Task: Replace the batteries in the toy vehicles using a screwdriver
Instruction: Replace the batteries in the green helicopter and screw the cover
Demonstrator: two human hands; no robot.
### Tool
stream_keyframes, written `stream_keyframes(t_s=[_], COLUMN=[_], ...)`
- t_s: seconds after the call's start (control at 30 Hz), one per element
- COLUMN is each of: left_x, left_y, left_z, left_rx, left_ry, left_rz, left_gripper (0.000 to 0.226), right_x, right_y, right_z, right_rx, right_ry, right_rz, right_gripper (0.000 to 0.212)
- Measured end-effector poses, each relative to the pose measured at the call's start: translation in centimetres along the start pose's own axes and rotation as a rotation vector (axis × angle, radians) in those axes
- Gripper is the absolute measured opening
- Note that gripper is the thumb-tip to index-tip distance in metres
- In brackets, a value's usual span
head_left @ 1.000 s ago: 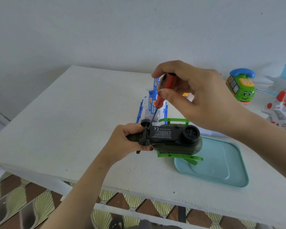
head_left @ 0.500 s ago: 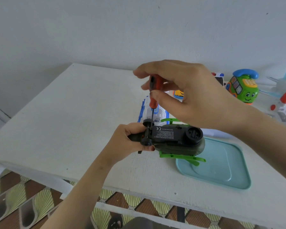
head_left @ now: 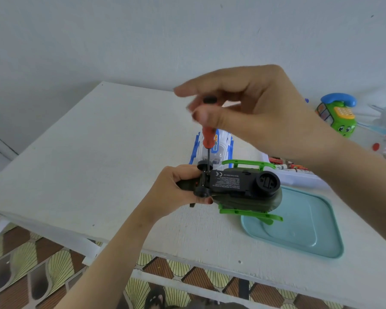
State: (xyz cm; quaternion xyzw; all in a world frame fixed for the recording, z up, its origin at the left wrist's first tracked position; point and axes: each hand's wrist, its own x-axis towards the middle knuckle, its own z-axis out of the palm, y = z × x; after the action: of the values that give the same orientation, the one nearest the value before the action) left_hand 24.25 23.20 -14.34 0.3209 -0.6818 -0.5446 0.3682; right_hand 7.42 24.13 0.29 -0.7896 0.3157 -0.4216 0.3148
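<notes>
Left grip: my left hand (head_left: 176, 188) is curling round the tail of the upturned toy vehicle (head_left: 239, 184), smooth dark-green plastic with bright green skids.
Right grip: my right hand (head_left: 265, 117) is pinching the red-handled screwdriver (head_left: 208, 139) upright, its thin metal tip meeting the toy's black underside beside my left fingers.
Containers: under my right wrist, a white box (head_left: 299, 177) is holding batteries (head_left: 276, 161); a rounded teal tray (head_left: 321, 241) is lying nearer me.

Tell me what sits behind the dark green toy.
Behind the dark green toy a blue-and-white toy vehicle shows, its far end covered by the right hand. Beside it, a white container, likewise partly covered.
</notes>
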Motion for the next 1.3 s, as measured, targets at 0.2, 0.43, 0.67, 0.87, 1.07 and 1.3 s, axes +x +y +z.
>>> stream_keyframes(t_s=[0.2, 0.43, 0.67, 0.87, 1.07, 1.3], left_x=[-0.1, -0.1, -0.4, -0.7, -0.9, -0.7], left_y=[0.0, -0.1, 0.0, 0.6, 0.8, 0.8], left_z=[0.1, 0.1, 0.2, 0.9, 1.3, 1.4], left_rx=[-0.007, -0.002, 0.026, 0.032, 0.013, 0.006], left_ry=[0.006, 0.016, 0.039, 0.118, 0.176, 0.192], left_rz=[-0.008, -0.013, -0.026, -0.039, -0.014, -0.01], left_gripper=[0.049, 0.048, 0.046, 0.055, 0.07, 0.085], right_x=[0.0, -0.1, -0.4, -0.9, -1.6, -1.2], right_y=[1.4, 0.5, 1.4, 0.4, 1.6, 0.7], right_z=[0.2, 0.3, 0.9, 0.9, 1.1, 0.9], right_rx=[-0.581, 0.255, -0.318, 0.159, -0.365, 0.278], right_ry=[0.108, 0.039, 0.151, 0.067, 0.271, 0.109], right_rz=[-0.255, 0.042, -0.141, 0.004, -0.244, -0.006], right_gripper=[0.038, 0.036, 0.034, 0.035, 0.025, 0.035])
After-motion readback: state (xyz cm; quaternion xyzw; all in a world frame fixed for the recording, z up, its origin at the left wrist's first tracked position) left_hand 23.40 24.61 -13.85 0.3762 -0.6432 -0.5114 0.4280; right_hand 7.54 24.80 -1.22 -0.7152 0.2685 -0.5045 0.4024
